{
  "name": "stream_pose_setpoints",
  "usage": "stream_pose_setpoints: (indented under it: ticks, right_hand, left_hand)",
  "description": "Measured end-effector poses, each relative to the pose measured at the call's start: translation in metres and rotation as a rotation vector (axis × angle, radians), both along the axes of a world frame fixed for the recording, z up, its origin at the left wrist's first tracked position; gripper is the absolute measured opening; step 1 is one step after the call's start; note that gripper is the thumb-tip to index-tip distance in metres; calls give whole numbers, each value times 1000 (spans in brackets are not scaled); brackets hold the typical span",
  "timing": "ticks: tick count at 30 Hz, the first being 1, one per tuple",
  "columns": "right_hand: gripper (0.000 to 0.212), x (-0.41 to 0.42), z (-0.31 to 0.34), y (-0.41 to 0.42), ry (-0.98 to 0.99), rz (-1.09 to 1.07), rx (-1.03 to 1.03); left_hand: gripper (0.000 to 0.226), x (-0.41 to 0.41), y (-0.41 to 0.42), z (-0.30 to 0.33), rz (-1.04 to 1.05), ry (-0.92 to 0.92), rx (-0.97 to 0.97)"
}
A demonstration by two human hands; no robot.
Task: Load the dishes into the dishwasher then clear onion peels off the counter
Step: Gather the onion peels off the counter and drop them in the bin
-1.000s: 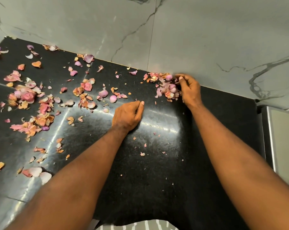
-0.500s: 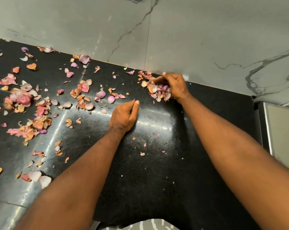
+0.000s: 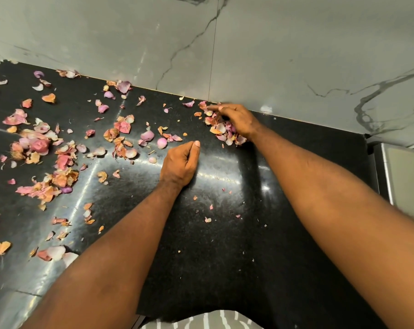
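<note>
Against the wall, my right hand [image 3: 236,119] curls over a small heap of onion peels [image 3: 222,131] on the black counter [image 3: 225,245], my left hand [image 3: 181,162] rests loosely curled and empty, and I fear dry flakes slip out.

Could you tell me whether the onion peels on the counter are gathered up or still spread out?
Mostly spread: loose onion peels litter the black counter; only a small pile is bunched against the right hand.
</note>
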State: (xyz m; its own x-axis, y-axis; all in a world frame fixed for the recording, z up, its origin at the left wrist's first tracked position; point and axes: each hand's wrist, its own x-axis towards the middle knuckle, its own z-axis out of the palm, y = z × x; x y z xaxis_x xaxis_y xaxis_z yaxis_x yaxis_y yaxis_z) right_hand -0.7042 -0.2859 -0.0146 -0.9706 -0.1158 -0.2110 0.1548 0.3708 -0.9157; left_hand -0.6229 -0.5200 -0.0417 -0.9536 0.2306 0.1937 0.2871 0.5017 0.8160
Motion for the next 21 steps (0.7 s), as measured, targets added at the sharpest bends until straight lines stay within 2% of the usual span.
stream_pose_setpoints:
  ticks: [4, 6, 8, 9, 13, 15, 18, 19, 21]
  right_hand:
    - [41, -8, 5, 0, 6, -152, -235]
    - [40, -11, 4, -2, 22, -125, -108]
    - [40, -11, 0, -8, -17, 39, 56]
    - [40, -11, -1, -11, -21, 83, 68]
    - [39, -19, 7, -17, 3, -85, -188]
    - [38, -25, 6, -20, 41, -61, -73]
    - [38, -27, 3, -27, -9, 138, 122]
    - [37, -26, 5, -28, -19, 147, 127]
    - [39, -26, 7, -29, -26, 42, -34]
  left_hand:
    - [48, 1, 0, 1, -10, 3, 31]
    - [48, 1, -1, 1, -10, 1, 33]
    - [48, 0, -1, 1, -10, -5, 39]
    - [48, 0, -1, 1, -10, -7, 45]
    - [47, 0, -1, 1, -18, -5, 52]
    - [47, 0, -1, 1, -18, -8, 51]
    - [46, 0, -1, 0, -22, -11, 65]
    - [46, 0, -1, 0, -22, -13, 70]
    - [47, 0, -1, 1, -24, -17, 76]
